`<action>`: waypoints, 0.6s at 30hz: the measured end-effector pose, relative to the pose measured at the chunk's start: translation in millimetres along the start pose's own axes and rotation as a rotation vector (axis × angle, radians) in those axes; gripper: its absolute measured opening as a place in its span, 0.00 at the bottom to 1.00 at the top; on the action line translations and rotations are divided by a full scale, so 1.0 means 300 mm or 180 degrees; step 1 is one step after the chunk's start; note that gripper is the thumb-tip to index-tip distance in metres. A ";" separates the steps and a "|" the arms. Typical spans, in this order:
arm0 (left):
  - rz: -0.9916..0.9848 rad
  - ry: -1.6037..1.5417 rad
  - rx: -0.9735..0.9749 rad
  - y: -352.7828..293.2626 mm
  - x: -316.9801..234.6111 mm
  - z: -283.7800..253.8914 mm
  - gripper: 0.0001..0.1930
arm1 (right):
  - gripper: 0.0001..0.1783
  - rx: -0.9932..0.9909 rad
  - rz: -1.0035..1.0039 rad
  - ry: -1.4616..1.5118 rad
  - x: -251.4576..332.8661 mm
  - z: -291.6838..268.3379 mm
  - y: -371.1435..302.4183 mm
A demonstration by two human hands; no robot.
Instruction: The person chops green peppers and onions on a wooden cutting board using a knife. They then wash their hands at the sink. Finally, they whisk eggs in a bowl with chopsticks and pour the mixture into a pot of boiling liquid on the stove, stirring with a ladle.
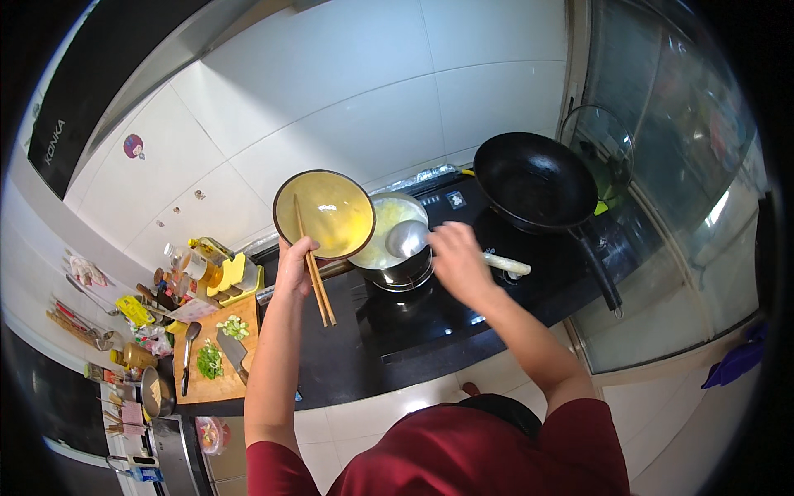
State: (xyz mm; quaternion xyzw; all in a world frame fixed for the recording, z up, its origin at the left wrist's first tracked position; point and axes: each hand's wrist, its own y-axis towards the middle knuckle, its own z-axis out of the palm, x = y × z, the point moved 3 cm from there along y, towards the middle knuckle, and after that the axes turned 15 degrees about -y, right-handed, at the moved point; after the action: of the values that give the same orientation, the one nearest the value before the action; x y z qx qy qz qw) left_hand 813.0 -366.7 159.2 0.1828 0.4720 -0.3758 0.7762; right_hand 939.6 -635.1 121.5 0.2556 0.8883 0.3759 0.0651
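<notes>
My left hand grips a tilted bowl with a dark rim and a yellow, wet-looking inside. The same hand holds a pair of chopsticks, their upper part lying inside the bowl. Beside and partly behind the bowl, a pot of pale yellowish liquid sits on the stove. Over the pot, my right hand is closed around a metal ladle, whose round head is at the liquid. A whitish handle-like piece sticks out beyond this hand; its joint is hidden.
A black wok stands on the right of the black stovetop, its long handle pointing towards me. A glass lid leans behind it. On the left, a cutting board bears chopped greens, a knife and a dark spatula. Bottles stand behind.
</notes>
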 end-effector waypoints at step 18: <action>0.0029 0.0093 0.0176 0.032 0.010 -0.014 0.35 | 0.14 0.1046 0.0887 -0.0570 -0.365 0.097 -0.355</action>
State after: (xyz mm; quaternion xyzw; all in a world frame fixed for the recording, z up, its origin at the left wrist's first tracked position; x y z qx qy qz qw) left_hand 818.6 -359.0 153.8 0.2118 0.4719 -0.3825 0.7656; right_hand 999.7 -734.1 17.9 0.4153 0.8844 0.2074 0.0486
